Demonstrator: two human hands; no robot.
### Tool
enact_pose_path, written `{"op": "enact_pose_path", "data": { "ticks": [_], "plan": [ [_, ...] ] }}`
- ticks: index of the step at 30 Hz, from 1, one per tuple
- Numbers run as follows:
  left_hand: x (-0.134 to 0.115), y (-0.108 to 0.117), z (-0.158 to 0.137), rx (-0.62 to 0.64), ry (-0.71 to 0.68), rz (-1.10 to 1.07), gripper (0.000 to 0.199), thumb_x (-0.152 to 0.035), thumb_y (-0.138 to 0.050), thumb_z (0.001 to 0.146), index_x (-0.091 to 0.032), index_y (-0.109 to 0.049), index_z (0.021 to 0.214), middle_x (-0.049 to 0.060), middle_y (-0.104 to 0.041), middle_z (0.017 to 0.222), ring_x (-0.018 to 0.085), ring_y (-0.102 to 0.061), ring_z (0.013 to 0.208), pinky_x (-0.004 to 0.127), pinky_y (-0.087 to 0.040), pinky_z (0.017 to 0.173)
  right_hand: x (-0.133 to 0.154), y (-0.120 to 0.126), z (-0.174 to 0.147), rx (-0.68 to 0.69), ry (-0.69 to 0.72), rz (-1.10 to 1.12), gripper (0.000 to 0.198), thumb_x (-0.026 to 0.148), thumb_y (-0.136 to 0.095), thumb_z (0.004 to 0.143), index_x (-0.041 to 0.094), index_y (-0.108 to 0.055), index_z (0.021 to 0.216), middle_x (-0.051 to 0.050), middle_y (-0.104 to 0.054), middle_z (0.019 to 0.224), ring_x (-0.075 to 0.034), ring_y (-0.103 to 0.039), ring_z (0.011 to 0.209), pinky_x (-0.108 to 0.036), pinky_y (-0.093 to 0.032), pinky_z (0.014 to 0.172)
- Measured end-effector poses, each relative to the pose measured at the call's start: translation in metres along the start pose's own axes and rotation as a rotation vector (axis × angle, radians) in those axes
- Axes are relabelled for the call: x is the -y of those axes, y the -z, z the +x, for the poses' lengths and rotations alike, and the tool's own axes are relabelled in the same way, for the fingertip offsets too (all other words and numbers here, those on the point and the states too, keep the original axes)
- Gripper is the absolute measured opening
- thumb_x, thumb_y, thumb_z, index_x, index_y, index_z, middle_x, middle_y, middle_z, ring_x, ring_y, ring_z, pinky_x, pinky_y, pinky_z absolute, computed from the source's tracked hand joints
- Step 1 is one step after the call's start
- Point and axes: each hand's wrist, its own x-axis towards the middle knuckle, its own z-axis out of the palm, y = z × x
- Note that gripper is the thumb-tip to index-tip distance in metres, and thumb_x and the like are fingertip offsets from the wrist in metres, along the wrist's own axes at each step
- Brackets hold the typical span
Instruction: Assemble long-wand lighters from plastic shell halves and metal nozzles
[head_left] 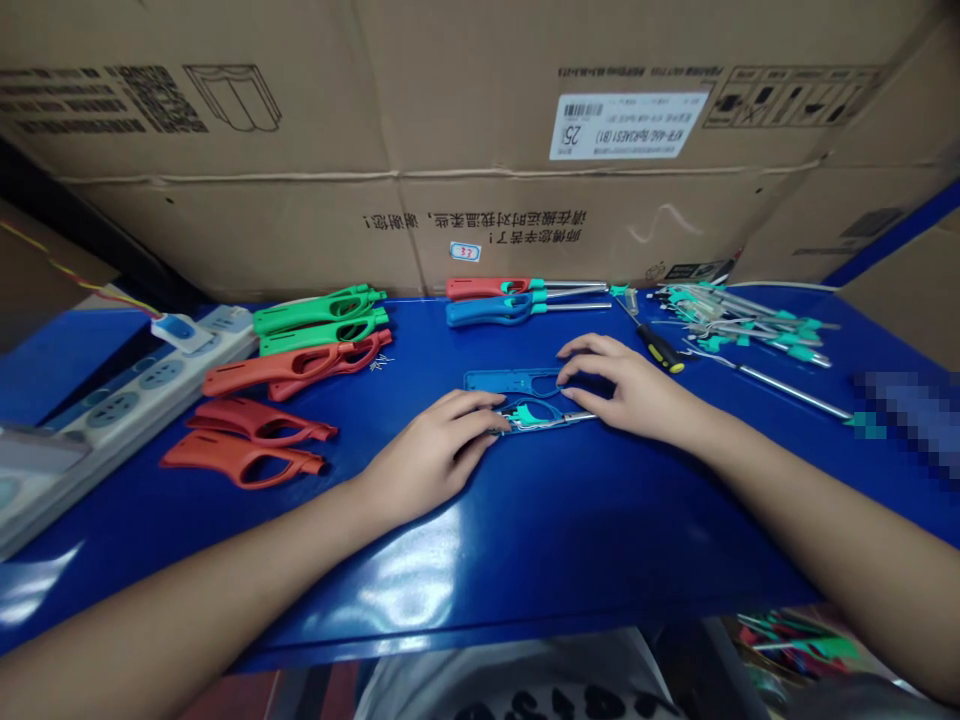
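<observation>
Two halves of a blue lighter shell lie side by side in the middle of the blue table. The nearer lighter half (551,425) carries a green trigger (523,414), thin wires and a metal tube (574,417). Its left end is between the closed fingers of my left hand (442,445); the fingertips partly cover the wires. Behind it rests the bare blue shell half (499,381). My right hand (630,388) has thumb and fingers curled around this shell's right end, with the thumb just above the metal tube.
Orange shells (247,458) and green shells (322,335) lie left, beside a power strip (135,400). Assembled lighters (491,310) sit at the back, near a screwdriver (660,348). Metal tubes with green parts (750,320) are piled right. A cardboard box wall (300,220) stands behind.
</observation>
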Motion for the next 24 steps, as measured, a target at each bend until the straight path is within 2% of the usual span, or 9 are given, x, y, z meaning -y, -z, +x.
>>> {"op": "enact_pose_path", "data": {
  "ticks": [3, 5, 8, 10, 13, 15, 17, 19, 24],
  "plan": [
    [0.0, 0.003, 0.002, -0.035, 0.01, -0.014, 0.019, -0.018, -0.058, 0.097, -0.019, -0.068, 0.113, 0.012, -0.065, 0.131, 0.023, -0.059, 0.123, 0.044, -0.051, 0.106, 0.004, 0.001, 0.001, 0.01, -0.008, 0.046, 0.004, 0.024, -0.061, 0.092, 0.021, -0.064, 0.092, -0.012, -0.062, 0.121, -0.028, -0.061, 0.115, -0.052, -0.048, 0.101],
    [0.0, 0.007, 0.003, -0.071, 0.024, 0.019, 0.023, -0.023, -0.062, 0.096, -0.02, -0.067, 0.119, 0.012, -0.063, 0.134, 0.025, -0.057, 0.126, 0.046, -0.048, 0.109, 0.009, 0.001, 0.001, -0.039, -0.031, 0.108, 0.006, 0.027, -0.061, 0.093, 0.021, -0.062, 0.091, -0.011, -0.066, 0.11, -0.026, -0.064, 0.104, -0.048, -0.052, 0.094],
    [0.003, 0.014, 0.003, -0.135, 0.025, 0.134, 0.037, -0.026, -0.064, 0.096, -0.021, -0.061, 0.132, 0.013, -0.058, 0.143, 0.029, -0.048, 0.135, 0.053, -0.042, 0.114, 0.018, 0.003, 0.003, -0.129, -0.202, 0.35, 0.017, 0.037, -0.064, 0.091, 0.021, -0.062, 0.091, -0.006, -0.069, 0.087, -0.021, -0.068, 0.08, -0.039, -0.058, 0.075],
    [0.005, 0.017, 0.004, -0.176, -0.003, 0.21, 0.043, -0.026, -0.065, 0.095, -0.021, -0.057, 0.137, 0.013, -0.055, 0.147, 0.03, -0.045, 0.138, 0.054, -0.04, 0.114, 0.024, 0.006, 0.003, -0.121, -0.364, 0.599, 0.025, 0.043, -0.069, 0.087, 0.02, -0.062, 0.091, -0.005, -0.07, 0.08, -0.019, -0.07, 0.072, -0.034, -0.059, 0.066],
    [0.006, 0.02, 0.005, -0.214, -0.06, 0.231, 0.041, -0.024, -0.065, 0.095, -0.021, -0.058, 0.135, 0.012, -0.061, 0.138, 0.027, -0.054, 0.127, 0.049, -0.046, 0.108, 0.034, 0.011, 0.003, -0.04, -0.532, 0.878, 0.03, 0.045, -0.075, 0.083, 0.018, -0.063, 0.091, -0.005, -0.072, 0.077, -0.018, -0.073, 0.07, -0.031, -0.061, 0.066],
    [0.005, 0.021, 0.006, -0.229, -0.088, 0.207, 0.037, -0.024, -0.065, 0.096, -0.02, -0.06, 0.132, 0.011, -0.067, 0.125, 0.024, -0.061, 0.114, 0.043, -0.051, 0.101, 0.038, 0.013, 0.002, -0.016, -0.559, 0.944, 0.032, 0.045, -0.076, 0.082, 0.018, -0.065, 0.094, -0.007, -0.074, 0.08, -0.018, -0.073, 0.07, -0.032, -0.062, 0.067],
    [0.004, 0.022, 0.006, -0.237, -0.1, 0.193, 0.035, -0.025, -0.066, 0.095, -0.018, -0.061, 0.129, 0.01, -0.069, 0.117, 0.022, -0.063, 0.107, 0.04, -0.054, 0.096, 0.042, 0.012, 0.001, -0.03, -0.5, 0.901, 0.037, 0.047, -0.074, 0.082, 0.018, -0.068, 0.104, -0.009, -0.075, 0.093, -0.018, -0.072, 0.074, -0.033, -0.061, 0.068],
    [0.003, 0.024, 0.005, -0.22, -0.098, 0.185, 0.034, -0.025, -0.066, 0.095, -0.016, -0.062, 0.127, 0.011, -0.069, 0.116, 0.022, -0.063, 0.105, 0.038, -0.054, 0.094, 0.043, 0.011, 0.0, -0.061, -0.382, 0.726, 0.042, 0.047, -0.073, 0.083, 0.019, -0.069, 0.115, -0.009, -0.074, 0.1, -0.019, -0.07, 0.079, -0.034, -0.058, 0.069],
    [0.002, 0.033, 0.004, -0.034, -0.078, 0.166, 0.032, -0.026, -0.063, 0.095, -0.014, -0.063, 0.125, 0.01, -0.069, 0.112, 0.022, -0.063, 0.103, 0.037, -0.054, 0.093, 0.042, 0.006, -0.002, -0.037, -0.036, 0.3, 0.041, 0.038, -0.076, 0.084, 0.022, -0.071, 0.122, -0.005, -0.071, 0.088, -0.021, -0.063, 0.086, -0.036, -0.053, 0.078]
  ]
}}
